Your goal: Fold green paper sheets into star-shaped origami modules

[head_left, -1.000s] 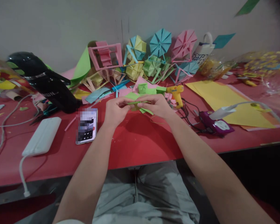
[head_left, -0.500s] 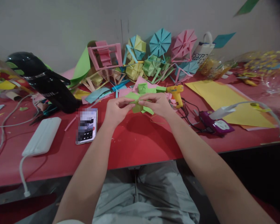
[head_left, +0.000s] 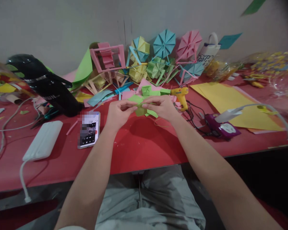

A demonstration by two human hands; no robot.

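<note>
Between my two hands is a small light green piece of paper [head_left: 140,111], pinched at its edges above the red table. My left hand [head_left: 120,112] grips its left side with thumb and forefinger. On the other side my right hand [head_left: 159,108] holds it in the same way, thumb and fingers pressed together. The fingers hide part of the paper, so its folds are hard to make out. Just behind it lie a folded green paper piece [head_left: 146,90] and pink paper [head_left: 144,83]. A yellow hot glue gun [head_left: 181,95] rests right of my right hand.
Folded paper wheels [head_left: 164,46] and a pink paper frame [head_left: 108,57] stand along the wall. To the left are a black bottle [head_left: 55,89], a phone [head_left: 89,131] and a white power bank [head_left: 43,140]. Yellow sheets [head_left: 220,102] and a purple power strip [head_left: 222,125] lie right.
My left hand has shifted very slightly left and the green paper has tilted a little between my fingers. My right hand stays nearly in place.
</note>
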